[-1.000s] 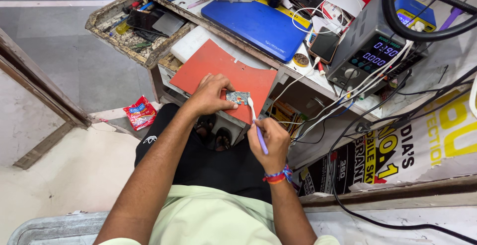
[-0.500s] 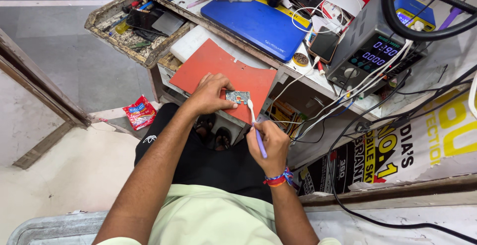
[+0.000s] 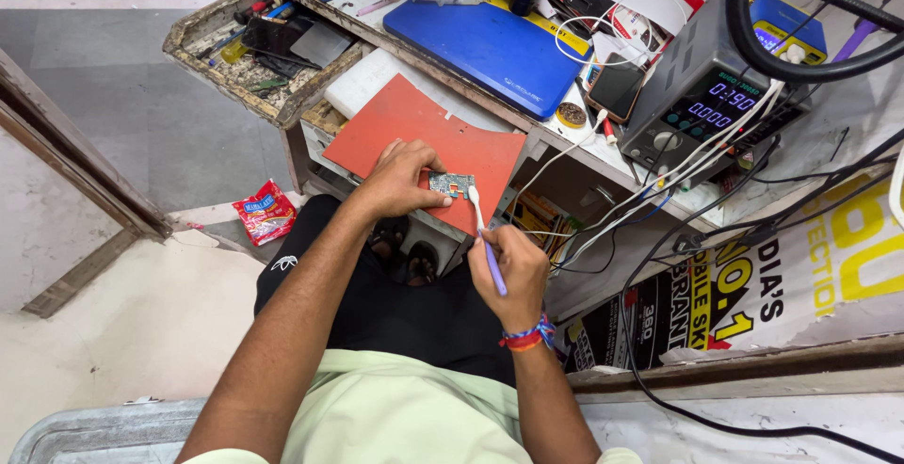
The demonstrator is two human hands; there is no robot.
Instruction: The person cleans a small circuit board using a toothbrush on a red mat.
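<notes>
Fingers of my left hand (image 3: 400, 180) are curled around a small circuit board (image 3: 451, 184), pinching its near edge and pressing it flat on the red mat (image 3: 414, 130). My right hand (image 3: 511, 271) is closed in a pen-style grip around the purple handle of a small brush (image 3: 482, 233), whose white head is tilted up and touches the right edge of the board. That board lies near the mat's lower right corner, just in front of my knees. The mat itself rests on a pulled-out white shelf below the front edge of the workbench (image 3: 527, 130). A string bracelet (image 3: 527, 337) in red and blue sits on my right wrist. Further back on the bench lies a large blue mat (image 3: 490, 45), with a coiled white cable (image 3: 603, 26) and a phone (image 3: 617, 88) just beside it. To the right stands a grey power supply (image 3: 702, 97) with a lit blue display, and white and dark wires hang down from its front. On my left an open drawer (image 3: 254, 45) holds tools and scraps. Down on the floor, near my left knee, lies a red snack wrapper (image 3: 264, 212).
</notes>
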